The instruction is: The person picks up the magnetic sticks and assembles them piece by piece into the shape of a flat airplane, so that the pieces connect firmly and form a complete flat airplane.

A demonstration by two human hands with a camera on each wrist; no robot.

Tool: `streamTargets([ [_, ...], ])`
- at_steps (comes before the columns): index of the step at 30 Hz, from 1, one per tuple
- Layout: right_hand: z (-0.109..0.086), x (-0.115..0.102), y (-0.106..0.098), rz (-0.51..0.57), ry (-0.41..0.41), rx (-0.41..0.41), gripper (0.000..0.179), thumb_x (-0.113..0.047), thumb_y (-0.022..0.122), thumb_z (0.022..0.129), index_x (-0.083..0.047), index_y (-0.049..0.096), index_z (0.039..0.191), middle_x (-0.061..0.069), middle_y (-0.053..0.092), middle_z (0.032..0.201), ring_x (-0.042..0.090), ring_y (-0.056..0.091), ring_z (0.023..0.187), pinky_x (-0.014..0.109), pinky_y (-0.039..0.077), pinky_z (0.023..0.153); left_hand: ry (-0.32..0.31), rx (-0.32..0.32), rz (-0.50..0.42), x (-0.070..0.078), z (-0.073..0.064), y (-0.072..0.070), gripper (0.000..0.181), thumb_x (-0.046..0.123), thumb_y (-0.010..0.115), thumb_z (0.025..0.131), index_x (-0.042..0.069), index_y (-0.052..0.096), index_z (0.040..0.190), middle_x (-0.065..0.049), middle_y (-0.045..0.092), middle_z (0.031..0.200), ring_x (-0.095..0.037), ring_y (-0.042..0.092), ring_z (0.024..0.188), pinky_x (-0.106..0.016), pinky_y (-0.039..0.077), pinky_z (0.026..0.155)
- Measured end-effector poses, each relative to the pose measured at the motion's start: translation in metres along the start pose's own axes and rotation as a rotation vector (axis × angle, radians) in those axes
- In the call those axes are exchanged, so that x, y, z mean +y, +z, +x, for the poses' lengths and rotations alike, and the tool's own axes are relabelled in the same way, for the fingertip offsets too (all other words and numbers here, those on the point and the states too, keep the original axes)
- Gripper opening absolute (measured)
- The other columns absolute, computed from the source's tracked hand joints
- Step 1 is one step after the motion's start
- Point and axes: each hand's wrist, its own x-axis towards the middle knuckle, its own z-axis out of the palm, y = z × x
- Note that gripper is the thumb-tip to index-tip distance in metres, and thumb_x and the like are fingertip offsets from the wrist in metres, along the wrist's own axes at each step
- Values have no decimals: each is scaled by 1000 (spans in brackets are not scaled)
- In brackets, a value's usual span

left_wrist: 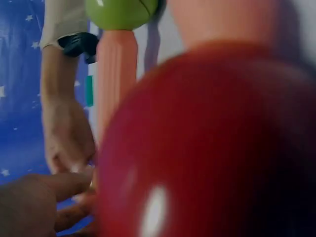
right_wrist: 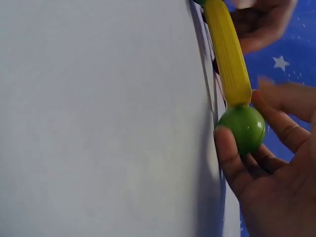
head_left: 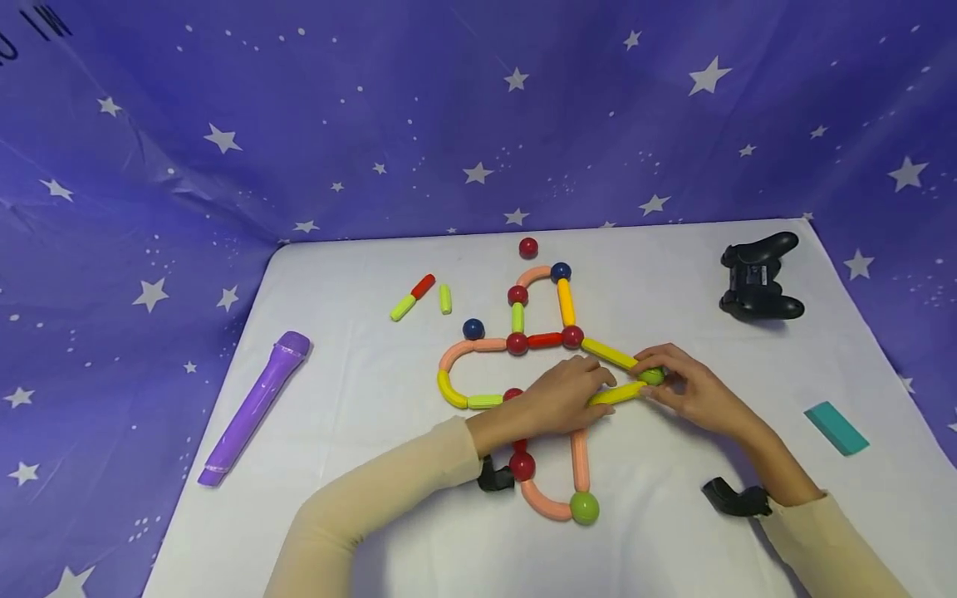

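Loose magnetic-toy sticks and balls are joined into a flat figure on the table. My left hand (head_left: pixel 564 394) reaches over its middle and holds the left end of a yellow stick (head_left: pixel 619 394). At that stick's other end, my right hand (head_left: pixel 695 394) pinches a green ball (right_wrist: pixel 243 128) between thumb and fingers. A second yellow stick (head_left: pixel 609 353) runs from the ball to a dark red ball (head_left: pixel 572 336). My left forearm and hand hide part of the figure. A large red ball (left_wrist: pixel 197 148) fills much of the left wrist view, with my left fingers (left_wrist: pixel 64 185) beside it.
A purple microphone (head_left: pixel 257 407) lies at left, a black game controller (head_left: pixel 758 278) at back right, and a teal block (head_left: pixel 837 428) at right. Behind the figure are a loose red ball (head_left: pixel 528 247) and short sticks (head_left: pixel 414 297). A white-covered table (head_left: pixel 359 365) bears everything.
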Motion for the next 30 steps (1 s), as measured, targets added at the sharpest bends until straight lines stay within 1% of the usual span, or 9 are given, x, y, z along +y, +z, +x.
streamTargets([
  [1,-1,1,-1,48,-4,-8,28,3,65,90,-8,65,116,13,54,128,-4,47,116,7,41,91,-12,-15,-18,1,6,4,36,34,67,93,17,65,125,5,59,107,-6,50,87,-13,41,73],
  [3,-2,3,-4,153,-4,-24,29,8,57,93,-2,61,120,19,52,130,-5,47,120,7,40,95,-38,-29,-68,1,13,10,34,31,68,93,16,65,123,6,58,102,-6,50,82,-12,40,69],
  [5,-2,4,-6,240,7,-44,29,9,52,95,0,59,122,21,51,132,-4,48,123,9,40,99,-53,-18,-121,-1,15,14,32,28,68,93,14,66,122,6,57,97,-6,50,79,-12,40,68],
  [9,-2,6,-9,328,42,-56,27,5,50,98,1,57,124,19,53,132,2,54,120,17,50,92,-55,22,-185,-6,13,17,33,24,68,93,10,67,122,5,58,94,-5,50,78,-11,41,68],
  [13,-2,8,-7,370,57,-48,28,2,52,98,4,56,125,17,54,131,7,60,113,24,56,83,-64,54,-215,-11,7,19,33,21,67,93,9,67,124,4,58,95,-4,51,78,-10,42,69],
  [16,-3,9,-4,379,66,-35,28,1,53,98,4,56,126,15,55,129,7,61,110,23,56,83,-69,83,-236,-13,4,21,33,20,67,93,8,67,124,4,58,94,-5,51,78,-11,42,68],
  [19,-5,10,-4,373,74,-19,28,1,54,98,3,57,126,14,57,128,6,61,110,20,54,85,-64,95,-253,-14,3,22,33,20,67,93,9,67,124,4,57,94,-5,51,78,-11,42,68],
  [24,-6,10,-5,341,71,6,28,3,55,97,0,60,124,16,59,126,3,57,116,12,47,93,-47,77,-245,-14,6,22,33,21,65,95,9,65,126,4,56,95,-6,50,77,-11,42,67],
  [30,-6,12,-7,326,66,12,28,4,54,96,-1,60,124,17,58,126,0,55,119,10,43,97,-26,52,-226,-14,8,21,35,23,63,96,10,64,128,3,57,98,-7,49,76,-12,40,65],
])
